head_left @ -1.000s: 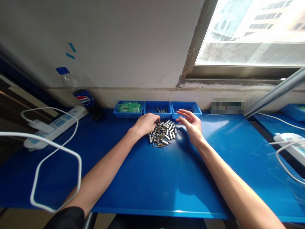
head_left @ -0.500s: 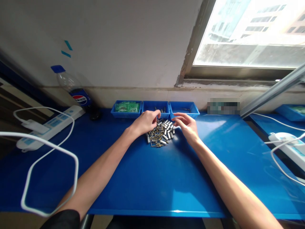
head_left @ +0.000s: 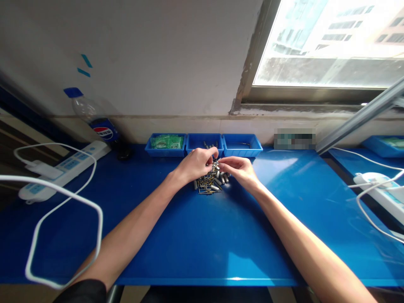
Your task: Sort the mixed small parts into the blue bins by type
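On the blue table lies a pile of small metal parts, with thin brass-coloured pins on its left and short silver cylinders on its right. My left hand hangs over the back left of the pile, its thumb and forefinger closed; anything between them is hidden. From the right, my right hand reaches in at the silver cylinders with thumb and fingers drawn together. Whatever its fingertips grip is too small to make out. Both hands are close to each other and cover part of the pile.
Behind the hands stand a blue bin with green packets, a blue bin with a few metal pieces and a blue bin with a thin dark item. A cola bottle, a power strip and a white cable are left.
My right hand has moved left to the pile, and its fingers have come together. My left hand has shifted slightly right and remains closed.
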